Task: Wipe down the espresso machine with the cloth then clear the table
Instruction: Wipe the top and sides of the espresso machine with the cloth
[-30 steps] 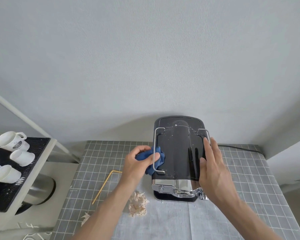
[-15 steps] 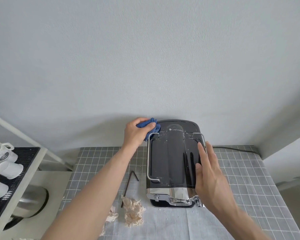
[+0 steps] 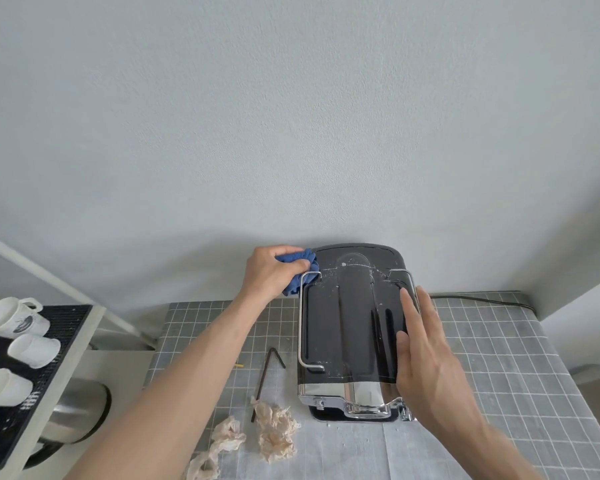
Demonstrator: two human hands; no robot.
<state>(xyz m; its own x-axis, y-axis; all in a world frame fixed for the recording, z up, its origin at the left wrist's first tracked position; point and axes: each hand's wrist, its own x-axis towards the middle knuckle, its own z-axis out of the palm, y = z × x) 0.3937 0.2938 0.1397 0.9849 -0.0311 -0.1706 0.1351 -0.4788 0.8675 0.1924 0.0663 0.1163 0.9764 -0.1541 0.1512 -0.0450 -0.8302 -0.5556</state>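
Both hands were on the black espresso machine (image 3: pixel 350 327), which stood at the back of the grid-patterned table (image 3: pixel 499 358) against the wall: the left hand (image 3: pixel 269 273) gripped a bunched blue cloth (image 3: pixel 300 268) against its rear left corner, beside the chrome rail (image 3: pixel 302 323), while the right hand (image 3: pixel 426 355) lay flat, fingers straight, on the top's right side. Crumpled tissues (image 3: pixel 274 433) and a dark bent straw (image 3: pixel 265 375) lay on the table left of the machine — white mugs (image 3: pixel 13 315) sat on a side rack.
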